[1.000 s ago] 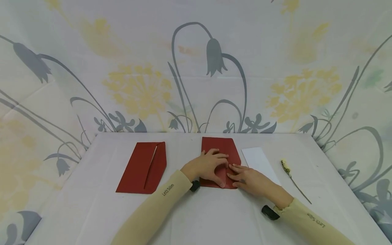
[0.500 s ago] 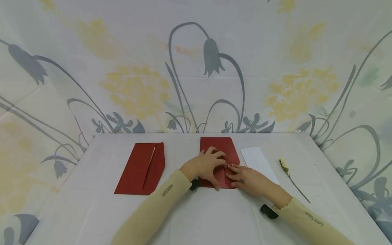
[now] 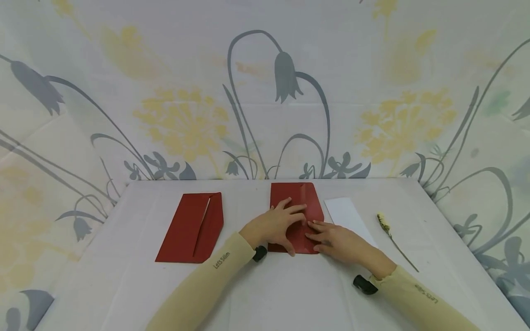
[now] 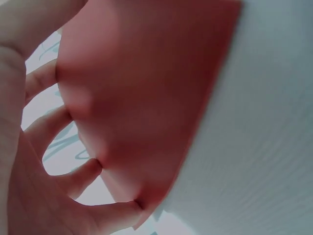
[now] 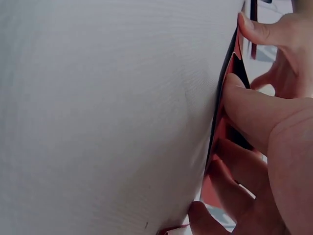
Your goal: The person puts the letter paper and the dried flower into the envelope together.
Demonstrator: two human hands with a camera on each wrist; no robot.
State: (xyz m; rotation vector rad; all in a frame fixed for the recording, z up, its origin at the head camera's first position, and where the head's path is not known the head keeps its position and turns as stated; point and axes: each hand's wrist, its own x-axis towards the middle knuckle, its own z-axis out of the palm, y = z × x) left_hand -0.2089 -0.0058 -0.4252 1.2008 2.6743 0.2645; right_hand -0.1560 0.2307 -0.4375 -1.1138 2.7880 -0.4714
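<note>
A dark red envelope lies flat on the table in the head view, its pointed flap side to the right. My left hand arches over its left half, fingers spread and fingertips resting on the paper; the thumb reaches the near edge. In the left wrist view several fingertips touch the glossy red paper. My right hand lies on the envelope's right side with fingers extended. In the right wrist view, its thumb and fingers touch the red paper beside a dark gap between its layers.
Another red envelope lies at left with a white edge showing in its slit. A white paper strip lies right of the middle envelope, partly behind my right hand. Further right is a dried flower with a thin stem. The tablecloth is white.
The left thumb has drawn back a little toward the near edge. A lighter band now shows up the middle envelope to its far edge. The right hand stays nearly in place.
</note>
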